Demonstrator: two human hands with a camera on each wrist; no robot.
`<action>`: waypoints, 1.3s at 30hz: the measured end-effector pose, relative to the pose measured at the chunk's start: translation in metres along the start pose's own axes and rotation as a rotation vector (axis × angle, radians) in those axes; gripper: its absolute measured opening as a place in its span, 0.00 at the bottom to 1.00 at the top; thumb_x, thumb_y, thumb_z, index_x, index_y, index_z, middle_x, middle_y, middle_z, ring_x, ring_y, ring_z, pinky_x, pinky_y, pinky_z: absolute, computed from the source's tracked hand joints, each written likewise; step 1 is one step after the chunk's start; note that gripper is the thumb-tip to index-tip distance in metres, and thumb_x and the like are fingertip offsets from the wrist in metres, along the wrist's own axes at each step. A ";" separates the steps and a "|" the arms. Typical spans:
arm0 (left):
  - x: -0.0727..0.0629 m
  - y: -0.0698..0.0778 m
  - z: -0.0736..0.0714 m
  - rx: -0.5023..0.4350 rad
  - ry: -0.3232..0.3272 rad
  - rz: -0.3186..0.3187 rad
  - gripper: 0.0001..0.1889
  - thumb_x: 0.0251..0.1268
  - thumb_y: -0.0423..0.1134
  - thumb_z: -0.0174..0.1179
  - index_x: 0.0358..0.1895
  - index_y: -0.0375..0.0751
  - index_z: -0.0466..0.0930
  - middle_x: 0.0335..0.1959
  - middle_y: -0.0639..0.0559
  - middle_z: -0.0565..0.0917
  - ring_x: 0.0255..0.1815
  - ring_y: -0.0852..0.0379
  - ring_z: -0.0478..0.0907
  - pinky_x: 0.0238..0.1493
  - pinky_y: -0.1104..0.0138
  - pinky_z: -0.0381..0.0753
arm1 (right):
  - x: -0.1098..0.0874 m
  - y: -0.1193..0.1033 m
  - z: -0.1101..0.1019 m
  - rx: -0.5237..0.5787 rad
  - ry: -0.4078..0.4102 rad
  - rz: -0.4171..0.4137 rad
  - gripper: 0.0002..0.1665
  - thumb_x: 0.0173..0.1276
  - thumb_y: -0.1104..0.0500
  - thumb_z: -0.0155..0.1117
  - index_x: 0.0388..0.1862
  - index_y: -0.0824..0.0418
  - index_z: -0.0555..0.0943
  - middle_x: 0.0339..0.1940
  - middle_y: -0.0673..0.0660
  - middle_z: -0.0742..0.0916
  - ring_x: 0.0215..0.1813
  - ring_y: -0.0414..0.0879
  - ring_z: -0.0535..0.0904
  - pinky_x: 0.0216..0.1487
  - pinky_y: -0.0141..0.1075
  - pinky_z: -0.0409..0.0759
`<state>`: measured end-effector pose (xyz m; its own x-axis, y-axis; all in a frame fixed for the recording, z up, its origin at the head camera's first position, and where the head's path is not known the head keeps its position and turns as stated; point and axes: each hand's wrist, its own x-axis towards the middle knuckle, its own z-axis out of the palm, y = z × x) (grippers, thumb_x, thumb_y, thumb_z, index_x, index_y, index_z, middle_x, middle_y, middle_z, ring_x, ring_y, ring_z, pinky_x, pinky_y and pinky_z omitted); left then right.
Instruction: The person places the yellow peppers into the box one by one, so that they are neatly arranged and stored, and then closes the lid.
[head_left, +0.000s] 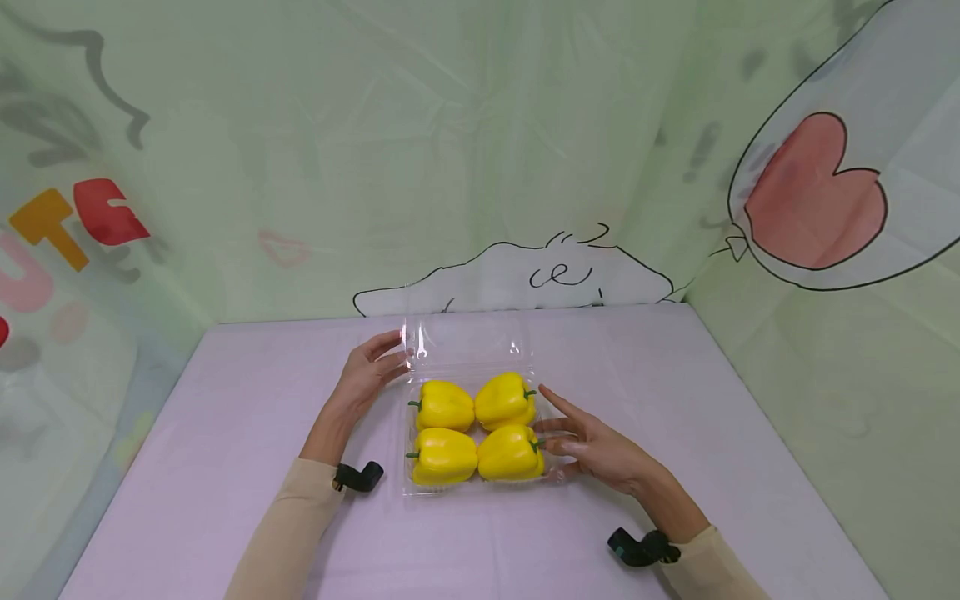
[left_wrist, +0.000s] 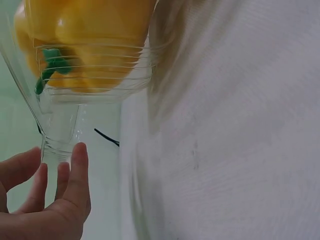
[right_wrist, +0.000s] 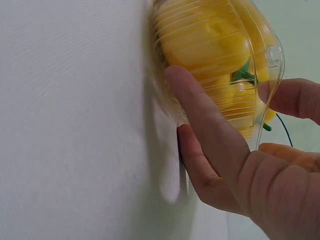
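A clear plastic clamshell container lies on the table with its lid raised at the back. Several yellow bell peppers with green stems sit inside in two rows. My left hand is at the lid's left edge, thumb and fingertips on either side of it in the left wrist view. At the container's right side, my right hand holds the ribbed wall; one finger lies along the wall and another digit reaches over the rim in the right wrist view.
A pale lilac cloth covers the table. Behind it hangs a light green curtain printed with cartoon shapes, closing in the back and both sides. Each wrist wears a black camera mount.
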<state>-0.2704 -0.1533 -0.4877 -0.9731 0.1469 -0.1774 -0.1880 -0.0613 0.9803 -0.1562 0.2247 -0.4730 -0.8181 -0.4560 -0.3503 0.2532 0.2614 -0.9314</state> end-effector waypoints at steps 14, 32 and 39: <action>-0.026 0.017 0.011 0.083 0.041 0.154 0.23 0.77 0.24 0.57 0.72 0.33 0.72 0.77 0.39 0.75 0.75 0.38 0.76 0.60 0.69 0.87 | 0.000 -0.001 -0.001 0.006 -0.011 -0.006 0.55 0.78 0.64 0.58 0.90 0.42 0.39 0.81 0.77 0.65 0.71 0.61 0.79 0.59 0.50 0.89; -0.083 0.016 0.001 0.446 -0.044 0.199 0.27 0.90 0.51 0.39 0.73 0.35 0.74 0.75 0.37 0.76 0.76 0.36 0.74 0.73 0.46 0.78 | -0.002 0.000 -0.002 0.005 -0.002 -0.003 0.54 0.78 0.62 0.60 0.91 0.42 0.40 0.81 0.78 0.64 0.71 0.63 0.78 0.57 0.47 0.90; -0.107 0.013 -0.005 0.527 -0.136 0.100 0.32 0.89 0.59 0.32 0.78 0.45 0.71 0.78 0.40 0.74 0.77 0.35 0.73 0.73 0.45 0.79 | -0.001 0.001 -0.001 0.035 -0.028 -0.024 0.54 0.80 0.63 0.59 0.91 0.46 0.38 0.82 0.79 0.63 0.72 0.62 0.78 0.57 0.48 0.91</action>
<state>-0.1691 -0.1746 -0.4564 -0.9501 0.2944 -0.1029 0.0304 0.4158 0.9089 -0.1556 0.2264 -0.4736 -0.8094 -0.4858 -0.3299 0.2519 0.2203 -0.9424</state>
